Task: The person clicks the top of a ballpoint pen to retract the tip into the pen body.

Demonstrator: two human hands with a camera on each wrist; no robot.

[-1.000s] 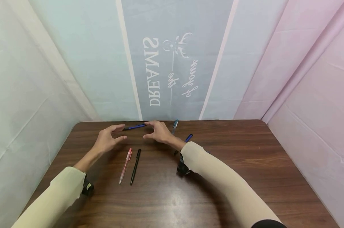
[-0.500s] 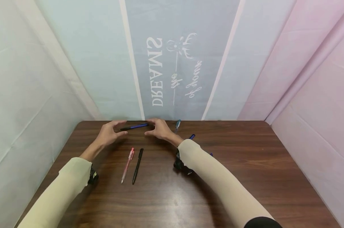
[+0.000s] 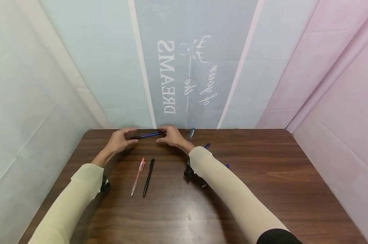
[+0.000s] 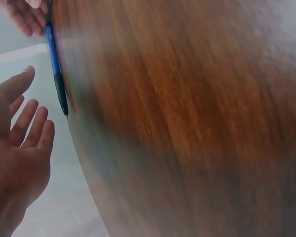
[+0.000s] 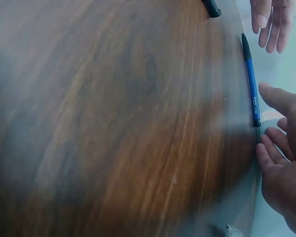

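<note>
At the far edge of the table lies a blue pen (image 3: 149,135) with a dark grip, roughly parallel to that edge. My left hand (image 3: 118,141) is by its tip, thumb and fingers spread apart. By the pen's other end is my right hand (image 3: 173,136), its thumb also apart from the fingers. Both wrist views show the pen's blue barrel (image 4: 53,49) uncovered between the two hands. Closer to me, a red pen (image 3: 138,177) and a black pen (image 3: 148,178) lie side by side.
A teal-capped pen (image 3: 191,133) lies beyond my right wrist, near the back edge. More pens, one with a blue end (image 3: 207,146), are partly hidden under my right forearm. A pale printed cloth (image 3: 184,67) hangs right behind the table.
My left hand has moved a little toward the far edge, its thumb now closer to the blue pen. The right hand has shifted only slightly. The head view has turned a bit.
</note>
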